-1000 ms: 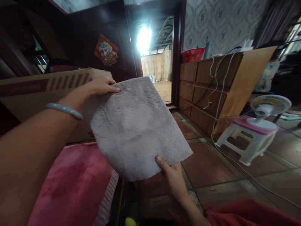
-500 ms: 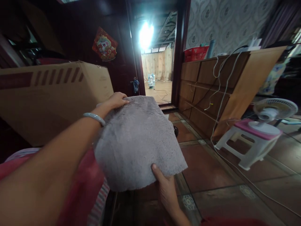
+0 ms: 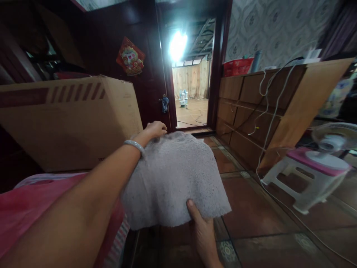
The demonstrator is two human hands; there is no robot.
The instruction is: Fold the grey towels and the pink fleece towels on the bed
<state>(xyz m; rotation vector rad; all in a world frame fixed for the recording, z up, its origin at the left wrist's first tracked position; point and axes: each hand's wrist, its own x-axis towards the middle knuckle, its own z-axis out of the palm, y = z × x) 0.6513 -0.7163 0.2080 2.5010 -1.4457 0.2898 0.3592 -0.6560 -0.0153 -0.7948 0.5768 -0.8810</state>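
A piece of grey, fluffy-looking cloth (image 3: 175, 178) is held out in front of me above the floor, its surface lightly wrinkled. At its far left edge is my left hand (image 3: 156, 129), fingers bent down over the border; the fingertips are partly hidden. A pale bangle (image 3: 134, 145) circles that wrist. My right hand (image 3: 203, 227) grips the near edge, thumb on top and the other fingers out of sight underneath. Pink and striped cloth (image 3: 111, 216) lies to the left, partly behind my left forearm.
A large cardboard box (image 3: 69, 123) stands on the left, beside a dark door (image 3: 108, 22). On the right are a wooden cabinet (image 3: 251, 119) with hanging cables and a fan (image 3: 331, 143) on a plastic stool (image 3: 304, 175). A white cord (image 3: 292, 212) crosses the tiled floor.
The far edge of the grey cloth sits lower and looks more rounded. My left hand has shifted right and down with that edge; my right hand still grips the near edge. The view has shifted slightly.
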